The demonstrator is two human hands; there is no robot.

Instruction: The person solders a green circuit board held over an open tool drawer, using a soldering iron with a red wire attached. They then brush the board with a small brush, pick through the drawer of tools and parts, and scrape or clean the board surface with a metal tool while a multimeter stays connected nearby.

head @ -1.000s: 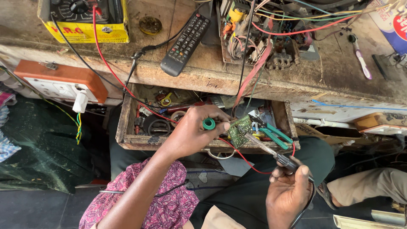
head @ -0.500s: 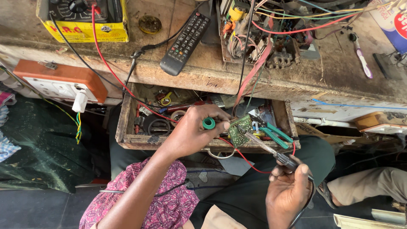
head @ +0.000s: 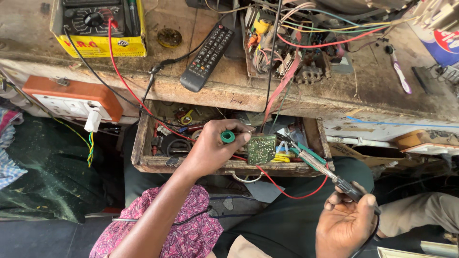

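The small green circuit board (head: 261, 149) sits at the fingertips of the left hand (head: 213, 150), just beyond them toward the right, tilted with its green face up toward the camera. The left fingers (head: 241, 138) are curled and pressed together around the board's near edge, pinching it; a small green ring-shaped spool (head: 227, 136) rests on top of those fingers, just beside the board's upper left corner. A red wire (head: 287, 188) runs from under the board, sagging down and to the right.

The soldering iron (head: 318, 167) reaches in from the lower right, its metal tip touching or just beside the board's right edge; exactly which cannot be told. The right hand (head: 346, 224) grips the iron's dark handle, well apart from the board, with the fingers closed around the handle and the thumb laid along it. A black cord leaves the handle below the palm.

Behind both hands lies an open wooden drawer (head: 143, 148) full of small parts, coils and pieces of wire, with green-handled pliers (head: 306, 152) just right of the board. Above the drawer is the worn wooden bench (head: 368, 86), carrying a black remote control (head: 208, 57), a yellow multimeter (head: 98, 24) with red and black leads, and an opened chassis of tangled wiring (head: 287, 48). Far left of the left hand hangs an orange-topped socket box (head: 71, 95).
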